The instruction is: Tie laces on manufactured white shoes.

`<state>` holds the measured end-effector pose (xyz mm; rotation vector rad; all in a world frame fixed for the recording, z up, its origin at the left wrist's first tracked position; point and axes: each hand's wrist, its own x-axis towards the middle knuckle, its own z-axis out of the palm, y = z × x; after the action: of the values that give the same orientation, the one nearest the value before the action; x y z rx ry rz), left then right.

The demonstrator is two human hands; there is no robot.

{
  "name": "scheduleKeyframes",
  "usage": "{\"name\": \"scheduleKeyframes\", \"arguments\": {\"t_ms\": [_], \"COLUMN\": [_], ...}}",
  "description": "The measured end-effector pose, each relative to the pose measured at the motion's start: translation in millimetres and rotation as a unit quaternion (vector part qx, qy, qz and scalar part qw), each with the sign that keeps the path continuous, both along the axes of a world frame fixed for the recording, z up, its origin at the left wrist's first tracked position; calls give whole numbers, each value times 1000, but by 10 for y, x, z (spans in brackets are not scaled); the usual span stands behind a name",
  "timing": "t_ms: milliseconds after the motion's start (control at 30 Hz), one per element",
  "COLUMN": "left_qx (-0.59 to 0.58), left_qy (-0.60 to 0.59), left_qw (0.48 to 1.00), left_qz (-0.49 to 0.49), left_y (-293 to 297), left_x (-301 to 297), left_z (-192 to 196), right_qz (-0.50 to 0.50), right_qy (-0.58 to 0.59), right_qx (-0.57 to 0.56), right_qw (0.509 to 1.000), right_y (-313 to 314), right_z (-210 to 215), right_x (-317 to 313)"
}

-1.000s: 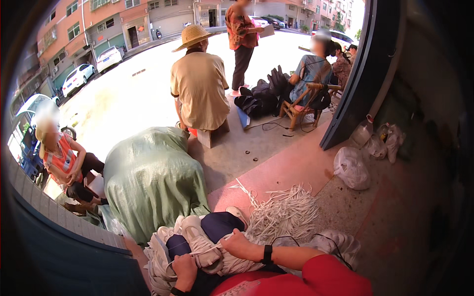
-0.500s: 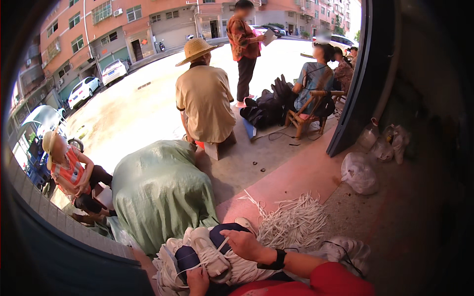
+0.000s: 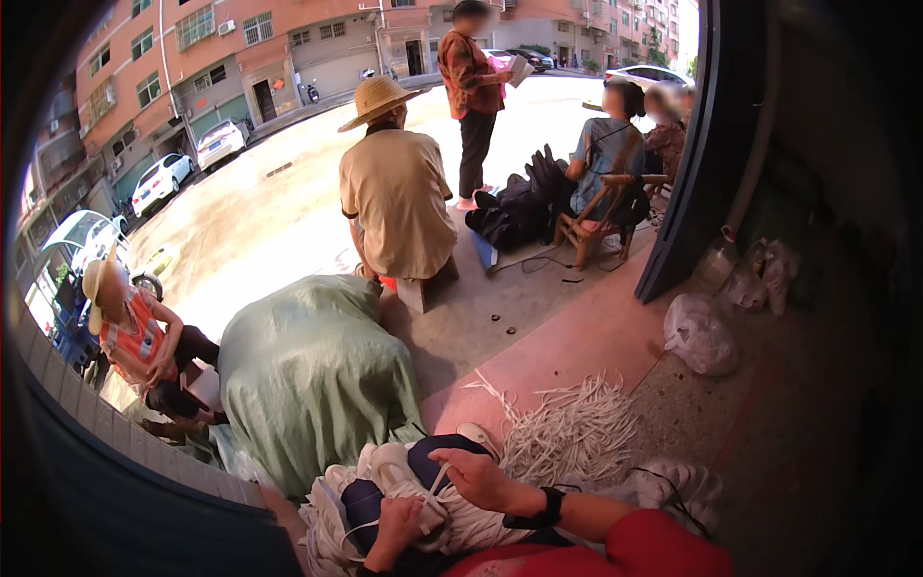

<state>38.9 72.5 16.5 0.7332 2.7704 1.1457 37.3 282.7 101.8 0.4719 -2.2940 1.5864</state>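
Note:
White shoes point(image 3: 392, 473) with dark blue inside point(image 3: 363, 502) lie in a heap at my lap, among many white laces. My right hand point(image 3: 478, 480), a black band on its wrist, is closed in a pinch on a white shoelace point(image 3: 439, 478) above the shoes. Just left and nearer, my left hand point(image 3: 397, 526) is closed over the front shoe, where a thin white lace curves up to its fingers. The fingertips partly hide that lace's end. The two hands are apart.
A large green-covered bundle point(image 3: 312, 370) stands ahead left. White laces point(image 3: 572, 433) lie piled on the floor to the right, near plastic bags point(image 3: 699, 335). Several people sit or stand beyond, one in a straw hat point(image 3: 379, 101). A dark door edge point(image 3: 687, 207) rises at right.
My left hand has moved up and right, closer to my right hand. The right hand stays nearly in place, holding the lace.

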Motion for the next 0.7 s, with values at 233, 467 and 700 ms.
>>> {"name": "scheduleKeyframes", "arguments": {"t_ms": [233,467,700], "left_qx": [12,99,94], "left_qy": [-77,-100,-44], "left_qw": [996,983,985], "left_qz": [-32,119,139], "left_y": [-193,-262,-52], "left_x": [-19,98,196], "left_z": [145,18,79], "right_qz": [37,-33,-83], "right_qy": [-132,-330,-182], "right_qx": [-109,-391,106], "right_qw": [984,859,974], "right_y": [-82,-200,149], "right_z": [32,-905,-1322], "right_x": [-109,-385,-27]}}
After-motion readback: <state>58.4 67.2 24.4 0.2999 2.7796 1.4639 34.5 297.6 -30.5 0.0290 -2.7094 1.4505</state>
